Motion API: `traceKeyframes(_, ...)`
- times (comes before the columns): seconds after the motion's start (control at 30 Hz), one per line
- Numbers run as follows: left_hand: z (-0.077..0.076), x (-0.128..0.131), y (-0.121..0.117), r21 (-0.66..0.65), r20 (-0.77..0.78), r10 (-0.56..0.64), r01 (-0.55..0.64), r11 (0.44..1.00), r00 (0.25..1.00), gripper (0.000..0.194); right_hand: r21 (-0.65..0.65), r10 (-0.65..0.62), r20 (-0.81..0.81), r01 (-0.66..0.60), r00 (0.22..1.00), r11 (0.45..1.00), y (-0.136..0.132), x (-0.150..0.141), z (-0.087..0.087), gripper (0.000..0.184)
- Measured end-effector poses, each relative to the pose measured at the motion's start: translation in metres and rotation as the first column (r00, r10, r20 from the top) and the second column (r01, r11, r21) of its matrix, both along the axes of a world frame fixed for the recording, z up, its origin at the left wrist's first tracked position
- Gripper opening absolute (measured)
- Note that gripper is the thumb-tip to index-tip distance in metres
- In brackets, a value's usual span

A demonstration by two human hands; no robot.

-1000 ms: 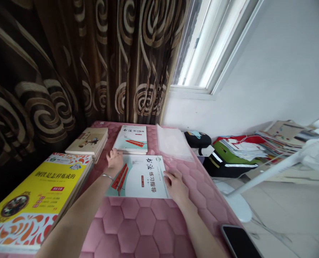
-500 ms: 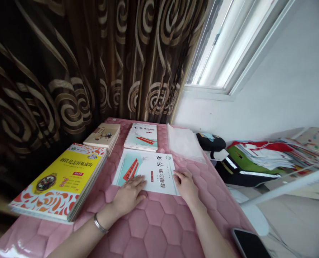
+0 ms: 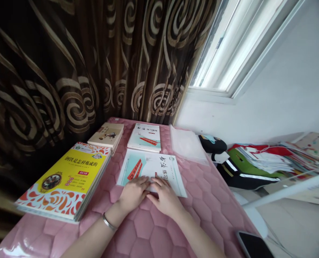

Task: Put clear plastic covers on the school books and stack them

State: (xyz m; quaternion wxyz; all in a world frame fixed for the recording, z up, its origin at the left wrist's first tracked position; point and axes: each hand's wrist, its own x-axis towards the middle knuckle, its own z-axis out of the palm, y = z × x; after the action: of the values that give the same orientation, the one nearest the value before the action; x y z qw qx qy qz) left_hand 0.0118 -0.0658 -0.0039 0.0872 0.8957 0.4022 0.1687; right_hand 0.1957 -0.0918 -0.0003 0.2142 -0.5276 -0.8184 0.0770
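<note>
A white and teal calligraphy booklet (image 3: 151,168) lies flat in the middle of the pink quilted table cover (image 3: 159,229). My left hand (image 3: 134,193), with a silver bangle on its wrist, rests flat on the booklet's near edge, fingers stretched out. My right hand (image 3: 164,197) lies beside it, fingers flat on the same near edge, fingertips almost touching the left hand's. Neither hand grips anything.
A matching booklet (image 3: 145,137) lies behind it. A yellow book stack (image 3: 67,179) and a beige book (image 3: 107,134) sit at the left. A clear plastic sleeve (image 3: 187,145) lies at right, a black phone (image 3: 253,245) at the near right corner. Curtain behind; bags and papers on the floor.
My left hand came from the booklet's far left corner to its near edge. My right hand slid left from the right edge to beside the left hand. The view shifted.
</note>
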Motion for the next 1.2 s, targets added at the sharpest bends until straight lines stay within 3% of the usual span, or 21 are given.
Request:
traceKeyframes(0.27,-0.003,0.001,0.000,0.046,-0.008,0.003,-0.003,0.999,1.000,0.032,0.121,0.034,-0.035,-0.029,0.999,0.992,0.007,0.001,-0.024,0.019)
traceKeyframes(0.43,0.002,-0.015,0.002,0.002,0.035,0.000,0.000,1.000,0.999,0.022,0.096,0.060,-0.093,-0.051,0.994,0.994,0.009,0.013,-0.028,0.016)
traceKeyframes(0.63,0.016,-0.056,0.013,-0.112,0.069,0.009,-0.001,0.994,0.998,0.019,-0.124,0.049,-0.105,-0.062,0.993,0.990,0.010,0.053,-0.013,0.022)
traceKeyframes(0.8,0.016,-0.072,0.022,-0.179,0.098,0.038,-0.020,0.984,0.995,0.026,-0.359,-0.008,-0.154,-0.049,0.988,0.932,0.007,0.093,0.002,0.033)
traceKeyframes(0.97,0.014,-0.077,0.025,-0.194,0.088,0.083,-0.065,0.979,0.993,0.028,-0.420,-0.106,-0.208,0.010,0.972,0.907,0.002,0.113,0.008,0.037)
traceKeyframes(1.2,0.020,-0.080,0.024,-0.215,0.090,0.168,-0.146,0.966,0.982,0.032,-0.463,-0.230,-0.124,0.149,0.965,0.874,-0.006,0.115,0.024,0.035)
